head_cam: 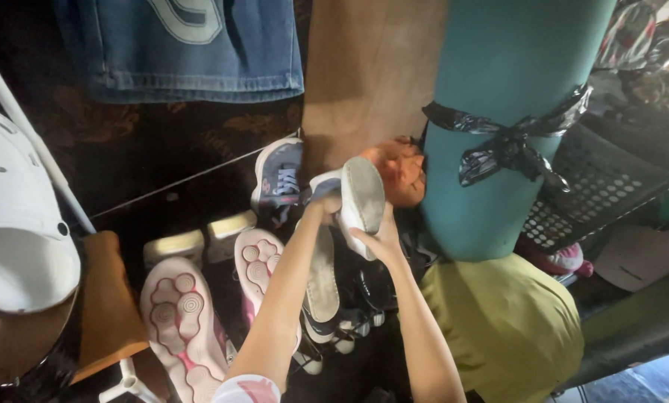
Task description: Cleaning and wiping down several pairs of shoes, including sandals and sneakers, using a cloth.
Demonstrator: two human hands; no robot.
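**Both hands on a grey-soled shoe above the shoe pile**

Left hand (321, 207) closed around the heel end of a shoe (360, 198) held sole-outward; sole pale grey, worn. Right hand (380, 242) grips the same shoe from below, fingers wrapped on its lower edge. Shoe held in the air, just in front of a brown board (368, 75), above a dark pile of footwear. Below it: pink-soled sneakers (189, 321) lying soles up, a grey sneaker (278, 175) standing beside the board. Teal rolled mat (510, 112), tied with a black plastic strip (510, 145), upright to the right. White cap (14, 224) at left. Denim garment (181, 45) hangs above.
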